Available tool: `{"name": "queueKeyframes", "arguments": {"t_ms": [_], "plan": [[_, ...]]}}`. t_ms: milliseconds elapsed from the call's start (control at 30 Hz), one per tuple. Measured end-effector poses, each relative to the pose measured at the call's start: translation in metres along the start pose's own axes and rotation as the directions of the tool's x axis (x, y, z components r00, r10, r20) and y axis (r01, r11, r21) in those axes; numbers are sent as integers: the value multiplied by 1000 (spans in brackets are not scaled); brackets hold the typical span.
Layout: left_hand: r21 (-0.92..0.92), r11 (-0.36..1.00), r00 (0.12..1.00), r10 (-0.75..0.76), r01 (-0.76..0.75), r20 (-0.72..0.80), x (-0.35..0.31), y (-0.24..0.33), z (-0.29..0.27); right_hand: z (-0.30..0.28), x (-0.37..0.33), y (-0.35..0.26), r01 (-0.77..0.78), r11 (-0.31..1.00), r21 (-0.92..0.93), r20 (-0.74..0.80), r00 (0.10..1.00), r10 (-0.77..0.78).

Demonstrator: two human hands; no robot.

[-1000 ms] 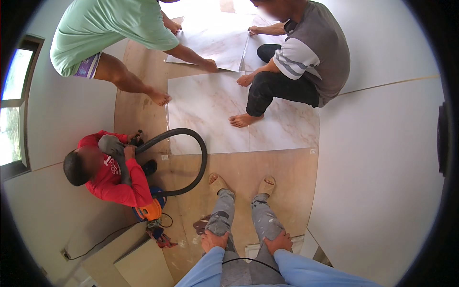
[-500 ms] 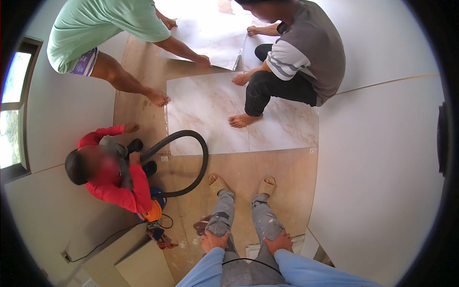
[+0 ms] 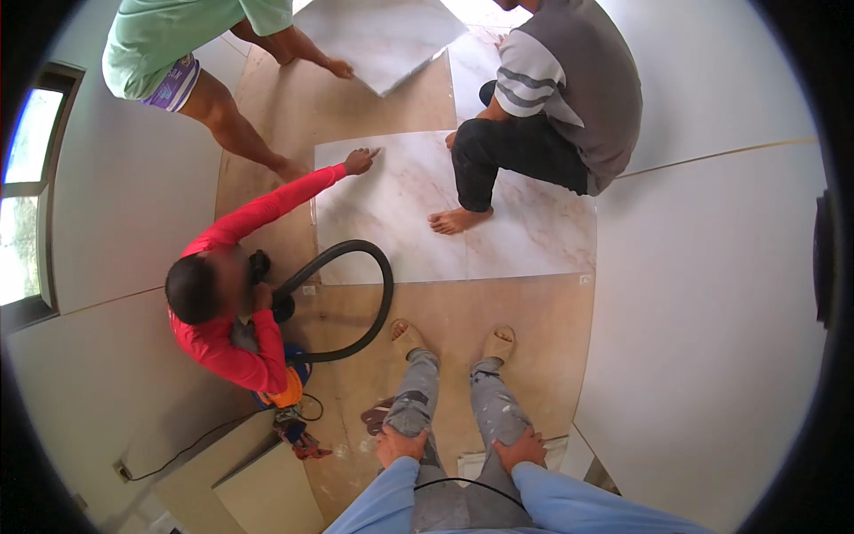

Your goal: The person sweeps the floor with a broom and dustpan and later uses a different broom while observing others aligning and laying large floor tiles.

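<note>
My left hand (image 3: 399, 447) rests on my left knee, thumb apart from the fingers, holding nothing. Over my right knee lies my right hand (image 3: 519, 449), also empty and open; some fingers of both hands are hidden. Beyond my sandals (image 3: 499, 343) several marble-patterned floor tiles (image 3: 391, 222) cover part of the wooden floor (image 3: 445, 303). At the top, a person in a green shirt (image 3: 178, 40) holds a tilted tile (image 3: 382, 44). A person in a grey shirt (image 3: 596, 89) squats on the laid tiles. At left, a person in red (image 3: 285, 196) reaches a hand (image 3: 358, 161) over a tile, pointing.
A black vacuum hose (image 3: 389, 294) loops from an orange and blue vacuum (image 3: 289, 387) at the left. Boards (image 3: 271, 489) lean in the lower left corner. Brown slippers (image 3: 377, 415) lie beside my left leg. White walls (image 3: 703, 311) stand on both sides, with a window (image 3: 22, 196) at left.
The person in red has leaned in and stretched an arm over the laid tile. The tile at the top has been raised and turned away, baring wooden floor. My hands have not moved.
</note>
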State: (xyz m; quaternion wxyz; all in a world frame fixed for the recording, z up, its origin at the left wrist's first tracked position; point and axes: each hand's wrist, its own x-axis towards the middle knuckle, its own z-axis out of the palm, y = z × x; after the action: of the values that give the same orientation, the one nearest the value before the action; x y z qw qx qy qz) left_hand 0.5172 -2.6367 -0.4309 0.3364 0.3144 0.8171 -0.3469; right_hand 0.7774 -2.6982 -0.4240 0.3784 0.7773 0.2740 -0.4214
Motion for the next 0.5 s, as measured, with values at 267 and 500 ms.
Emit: {"name": "queueKeyframes", "arguments": {"t_ms": [267, 500], "plan": [[-19, 1000, 1000, -1, 1, 2, -1, 1, 1, -2, -1, 0, 7, 1000, 0, -29, 1000, -7], [-14, 1000, 1000, -9, 9, -3, 5, 2, -1, -4, -1, -5, 14, 999, 29, -50, 999, -12]]}}
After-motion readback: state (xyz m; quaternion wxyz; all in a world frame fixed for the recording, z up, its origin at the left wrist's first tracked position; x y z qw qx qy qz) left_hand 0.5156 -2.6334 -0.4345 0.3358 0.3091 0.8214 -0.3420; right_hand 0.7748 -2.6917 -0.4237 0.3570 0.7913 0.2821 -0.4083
